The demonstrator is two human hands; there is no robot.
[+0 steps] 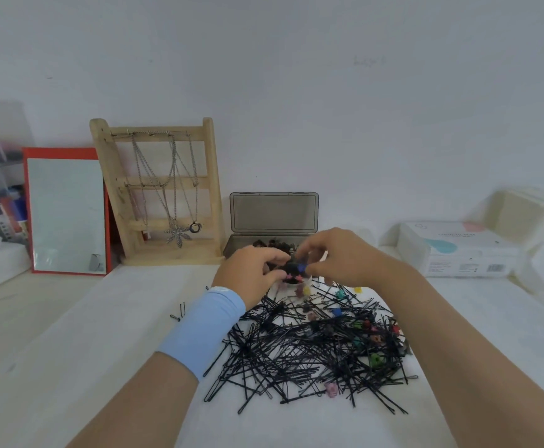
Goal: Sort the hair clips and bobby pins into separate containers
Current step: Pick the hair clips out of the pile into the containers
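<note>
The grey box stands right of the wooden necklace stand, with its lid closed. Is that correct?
Not fully. The head view shows the grey box with its lid open and standing upright, not closed. The box does stand right of the wooden necklace stand.

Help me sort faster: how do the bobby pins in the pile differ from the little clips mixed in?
Colour: the bobby pins are all black; the clips are green, pink, blue or yellow. Shape: the bobby pins are long, thin wires; the clips are short and chunky. Number: bobby pins far outnumber clips in the pile. Both lie tangled together on the white table.
</note>
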